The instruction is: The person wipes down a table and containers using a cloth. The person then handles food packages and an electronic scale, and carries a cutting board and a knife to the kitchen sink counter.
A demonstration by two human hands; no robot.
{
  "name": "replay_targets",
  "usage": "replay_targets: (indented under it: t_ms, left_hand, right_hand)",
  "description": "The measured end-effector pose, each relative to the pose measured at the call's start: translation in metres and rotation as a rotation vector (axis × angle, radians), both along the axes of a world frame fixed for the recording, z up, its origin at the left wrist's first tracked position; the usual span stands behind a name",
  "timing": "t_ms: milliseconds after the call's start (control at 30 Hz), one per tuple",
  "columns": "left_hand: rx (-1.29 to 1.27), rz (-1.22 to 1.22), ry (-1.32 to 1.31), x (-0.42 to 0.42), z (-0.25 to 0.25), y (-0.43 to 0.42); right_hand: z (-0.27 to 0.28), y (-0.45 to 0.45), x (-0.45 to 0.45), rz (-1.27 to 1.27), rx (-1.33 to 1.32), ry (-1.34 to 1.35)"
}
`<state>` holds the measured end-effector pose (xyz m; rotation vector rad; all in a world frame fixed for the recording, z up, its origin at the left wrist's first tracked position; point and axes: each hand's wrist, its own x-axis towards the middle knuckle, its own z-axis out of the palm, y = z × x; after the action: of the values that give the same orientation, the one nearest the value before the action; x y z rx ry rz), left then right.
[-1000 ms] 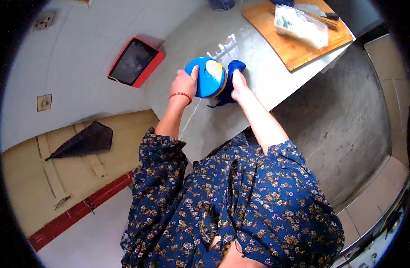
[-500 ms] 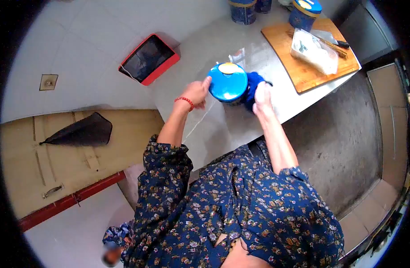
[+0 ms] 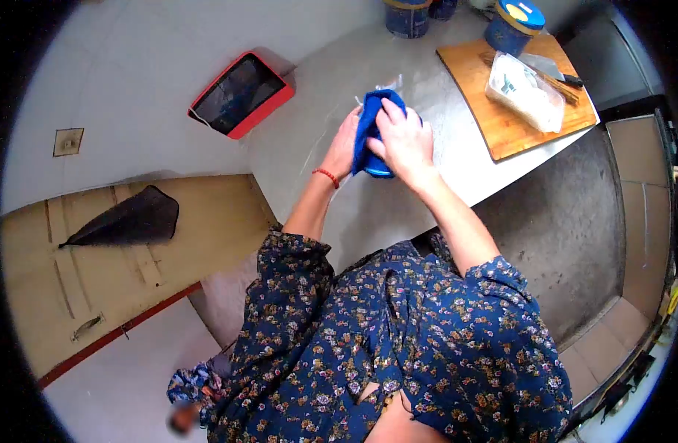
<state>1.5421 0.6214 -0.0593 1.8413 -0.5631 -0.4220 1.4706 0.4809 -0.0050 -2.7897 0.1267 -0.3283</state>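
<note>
A tub with a shiny blue lid (image 3: 379, 171) stands on the counter, mostly hidden by a blue cloth (image 3: 365, 133) and my hands. My right hand (image 3: 407, 144) lies over the lid with its fingers bent onto the cloth, pressing it against the tub. Along the tub's left side, my left hand (image 3: 342, 145), with a red bead bracelet at the wrist, steadies it. The cloth's edge hangs down between the two hands, covering part of my left fingers.
At the right, a wooden cutting board (image 3: 516, 140) carries a clear plastic box (image 3: 527, 96), a knife (image 3: 572, 80) and another blue-lidded tub (image 3: 513, 28). A red-framed screen (image 3: 243, 96) leans by the wall. A person (image 3: 195, 391) is at the lower left.
My right hand has brought the cloth from the tub's right side up over its lid. My left hand has shifted slightly right, staying at the tub's left side.
</note>
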Motion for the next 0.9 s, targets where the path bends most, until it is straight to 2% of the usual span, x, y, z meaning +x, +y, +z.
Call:
replay_targets:
  t_ms: [33,67,133,300,333,433,533,633,733,767,800,833,900]
  left_hand:
    - [-0.055,0.070,0.174,-0.011,0.000,0.001]
    - [-0.059,0.091,0.116,-0.014,-0.016,0.005]
    - [0.034,0.157,-0.013,-0.024,-0.002,0.005]
    - [0.020,0.209,-0.114,-0.026,-0.007,0.003]
    - [0.027,0.206,-0.136,-0.026,-0.006,0.003]
    - [0.015,0.232,-0.132,-0.029,-0.005,0.003]
    - [0.032,0.224,-0.160,-0.023,-0.011,0.004]
    - [-0.010,0.244,-0.118,-0.025,-0.011,0.003]
    - [0.014,0.330,-0.105,-0.031,-0.009,-0.004]
    - [0.020,0.352,-0.114,-0.032,-0.009,-0.006]
    - [0.026,0.374,-0.123,-0.031,-0.010,-0.007]
    - [0.035,0.388,-0.134,-0.029,-0.010,-0.009]
    - [0.066,0.449,-0.136,-0.030,-0.008,-0.011]
  right_hand:
    - [-0.005,-0.006,-0.001,0.007,0.055,-0.097]
    - [-0.007,-0.012,0.000,0.021,0.130,-0.038]
    - [-0.018,-0.018,0.004,0.033,0.247,-0.097]
    - [-0.028,-0.036,0.015,0.299,0.265,0.019]
    - [-0.016,-0.041,0.021,0.315,0.272,0.228]
    - [-0.002,-0.049,0.037,0.414,0.278,0.446]
    - [-0.006,-0.057,0.045,0.498,0.297,0.413]
    - [-0.038,-0.062,0.033,0.538,0.609,0.102]
    - [-0.058,-0.041,0.004,0.164,0.864,-0.163]
    - [-0.070,-0.034,0.000,-0.008,1.054,-0.168]
    - [-0.086,-0.031,-0.004,-0.054,1.152,-0.284]
    - [-0.141,-0.025,-0.010,-0.117,1.074,-0.303]
    - [-0.180,-0.009,-0.018,-0.268,1.411,-0.317]
